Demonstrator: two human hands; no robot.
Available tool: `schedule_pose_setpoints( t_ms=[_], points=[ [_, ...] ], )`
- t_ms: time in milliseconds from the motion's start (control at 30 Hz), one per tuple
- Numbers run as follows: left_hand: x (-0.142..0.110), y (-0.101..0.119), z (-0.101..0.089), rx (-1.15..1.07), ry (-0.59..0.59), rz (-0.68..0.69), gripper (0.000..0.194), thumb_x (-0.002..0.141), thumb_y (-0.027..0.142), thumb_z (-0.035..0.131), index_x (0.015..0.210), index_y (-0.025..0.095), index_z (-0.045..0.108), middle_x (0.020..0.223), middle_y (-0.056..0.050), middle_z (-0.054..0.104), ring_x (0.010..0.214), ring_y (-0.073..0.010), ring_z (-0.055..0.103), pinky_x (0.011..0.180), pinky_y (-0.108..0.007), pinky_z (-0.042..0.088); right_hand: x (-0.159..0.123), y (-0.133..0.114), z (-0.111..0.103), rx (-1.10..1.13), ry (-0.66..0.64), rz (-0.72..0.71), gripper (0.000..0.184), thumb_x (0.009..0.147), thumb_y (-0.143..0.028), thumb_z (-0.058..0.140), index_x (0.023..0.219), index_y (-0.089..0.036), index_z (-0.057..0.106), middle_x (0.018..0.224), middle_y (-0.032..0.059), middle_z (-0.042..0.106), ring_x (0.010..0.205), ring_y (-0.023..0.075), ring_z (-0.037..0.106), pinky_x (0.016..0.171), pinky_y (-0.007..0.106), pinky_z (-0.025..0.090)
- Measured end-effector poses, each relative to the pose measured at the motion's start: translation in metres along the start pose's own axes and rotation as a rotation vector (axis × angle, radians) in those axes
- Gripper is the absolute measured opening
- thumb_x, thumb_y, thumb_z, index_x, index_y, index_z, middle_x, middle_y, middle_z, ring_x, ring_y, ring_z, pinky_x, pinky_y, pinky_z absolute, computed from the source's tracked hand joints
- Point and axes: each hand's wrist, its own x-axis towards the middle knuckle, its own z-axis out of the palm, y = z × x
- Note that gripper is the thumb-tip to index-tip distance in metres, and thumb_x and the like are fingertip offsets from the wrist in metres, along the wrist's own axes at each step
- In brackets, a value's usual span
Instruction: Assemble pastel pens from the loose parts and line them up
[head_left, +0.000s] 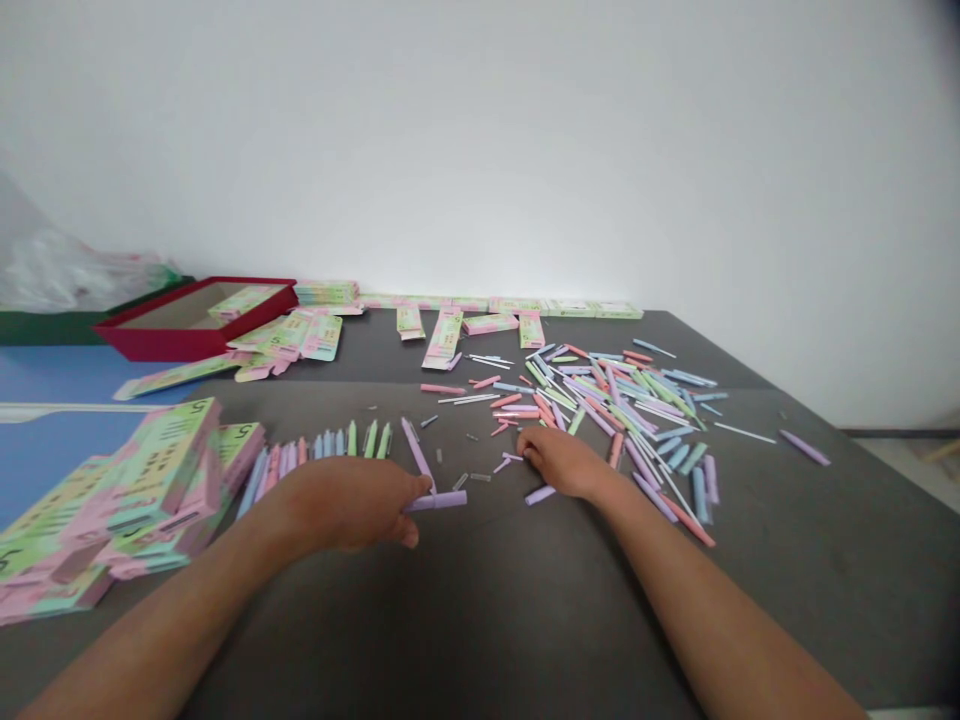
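Observation:
My left hand (341, 505) pinches a light purple pen barrel (450, 499) between thumb and fingers, its end pointing right. Touching or just behind it, another purple pen piece (418, 455) slants away. Beyond that hand stretches a row of pastel pens (330, 443), partly covered by it. My right hand (562, 462) is down on the table with fingers curled together; whatever they grip, if anything, is hidden. Beside its fingertips are small purple clip pieces (504, 464), and a short purple tube (540, 495) lies just below. Clear little tubes (480, 477) lie between the hands.
A loose heap of pastel pen parts and white refills (600, 395) spreads over the right side. Printed boxes are stacked at left (161, 470) and lined along the wall (517, 305). A red tray (180, 345) and a plastic bag (75, 270) are at back left.

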Motion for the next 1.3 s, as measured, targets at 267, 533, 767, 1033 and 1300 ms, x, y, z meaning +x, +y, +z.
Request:
schedule_pose_setpoints(
  t_ms=[267, 533, 767, 1033, 1300],
  points=[
    [0.000, 0.004, 0.000, 0.005, 0.015, -0.006, 0.047, 0.077, 0.034, 0.059, 0.123, 0.026, 0.055, 0.098, -0.009, 0.069, 0.088, -0.0279, 0.064, 0.066, -0.034, 0.048, -0.003, -0.001, -0.004, 0.011, 0.004, 0.056, 0.007, 0.084, -0.022, 0.050, 0.087, -0.019, 0.055, 0.087, 0.0036, 0.062, 0.077, 0.0141, 0.053, 0.062, 0.023, 0.029],
    [0.001, 0.006, 0.000, 0.001, 0.013, -0.004, 0.046, 0.075, 0.034, 0.061, 0.120, 0.027, 0.057, 0.090, -0.007, 0.070, 0.082, -0.0262, 0.065, 0.064, -0.032, 0.048, -0.002, -0.015, 0.002, -0.110, 0.020, 0.039, 0.007, 0.086, -0.022, 0.047, 0.085, -0.019, 0.054, 0.093, 0.0052, 0.061, 0.084, 0.0148, 0.054, 0.067, 0.024, 0.032],
    [0.002, 0.007, 0.000, 0.011, -0.013, 0.008, 0.049, 0.076, 0.033, 0.059, 0.125, 0.026, 0.054, 0.093, -0.009, 0.071, 0.084, -0.0265, 0.065, 0.063, -0.032, 0.048, 0.001, -0.015, 0.007, -0.111, 0.048, -0.024, 0.011, 0.087, -0.021, 0.044, 0.085, -0.019, 0.054, 0.094, 0.0052, 0.061, 0.087, 0.0153, 0.053, 0.071, 0.024, 0.032],
    [0.002, 0.007, 0.000, 0.007, -0.023, -0.014, 0.049, 0.077, 0.033, 0.059, 0.125, 0.026, 0.053, 0.093, -0.008, 0.071, 0.085, -0.0268, 0.065, 0.066, -0.034, 0.048, 0.001, -0.005, 0.000, -0.010, 0.036, -0.022, 0.015, 0.086, -0.017, 0.043, 0.088, -0.018, 0.058, 0.092, 0.0047, 0.063, 0.084, 0.0149, 0.054, 0.071, 0.023, 0.034],
    [0.000, 0.008, -0.001, 0.023, -0.012, -0.002, 0.050, 0.077, 0.033, 0.059, 0.126, 0.026, 0.052, 0.093, -0.009, 0.071, 0.085, -0.0271, 0.065, 0.065, -0.033, 0.048, 0.000, -0.008, 0.001, -0.011, 0.062, -0.086, 0.015, 0.083, -0.017, 0.050, 0.095, -0.020, 0.058, 0.100, 0.0049, 0.061, 0.092, 0.0157, 0.053, 0.077, 0.024, 0.035]
  ],
)
